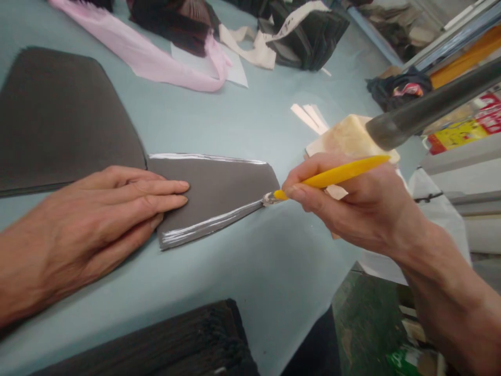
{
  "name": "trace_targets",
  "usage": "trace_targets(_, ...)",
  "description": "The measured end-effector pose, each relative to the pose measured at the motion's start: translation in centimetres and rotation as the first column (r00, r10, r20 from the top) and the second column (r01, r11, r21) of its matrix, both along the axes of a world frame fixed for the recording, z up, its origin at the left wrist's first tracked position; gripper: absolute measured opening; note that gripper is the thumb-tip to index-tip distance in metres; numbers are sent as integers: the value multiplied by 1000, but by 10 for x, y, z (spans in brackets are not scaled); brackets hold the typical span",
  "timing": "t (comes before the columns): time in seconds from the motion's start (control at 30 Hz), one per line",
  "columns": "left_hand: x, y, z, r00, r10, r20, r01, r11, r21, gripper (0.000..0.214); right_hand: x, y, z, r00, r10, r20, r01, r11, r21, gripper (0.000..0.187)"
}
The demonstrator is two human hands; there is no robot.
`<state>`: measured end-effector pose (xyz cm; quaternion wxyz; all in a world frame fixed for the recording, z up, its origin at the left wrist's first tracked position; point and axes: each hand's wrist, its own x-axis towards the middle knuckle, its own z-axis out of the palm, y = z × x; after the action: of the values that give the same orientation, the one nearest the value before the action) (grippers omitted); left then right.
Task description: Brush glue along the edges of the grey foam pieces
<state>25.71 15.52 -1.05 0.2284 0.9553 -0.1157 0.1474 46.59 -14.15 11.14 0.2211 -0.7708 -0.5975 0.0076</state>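
A dark grey tapered panel lies on the pale blue-green tabletop, with shiny whitish wet streaks along its upper and lower edges. Flat across the panel's left end rests my left hand, fingers stretched out. My right hand pinches a yellow-handled brush. The brush's whitish tip touches the right end of the panel's lower edge. A larger stack of dark grey pieces adjoins the panel at the left, beyond my left hand.
Behind lie a pink cloth strip, a cream strap and black stacked pieces. A cream block-shaped object and a dark tube are beyond my right hand. A black stack sits at the front.
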Motion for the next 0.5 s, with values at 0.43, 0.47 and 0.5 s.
trace_targets(0.43,5,-12,14,993,-85,76,77,991,107,39,-58,54,-6,997,76,-16,-74,994,77,22)
trace_targets(0.47,5,-11,12,992,-97,86,87,990,110,40,-63,56,-8,996,78,-50,-73,993,95,23)
trace_targets(0.5,5,-10,11,990,-106,89,97,989,108,40,-67,59,-10,992,78,-95,-67,991,120,22)
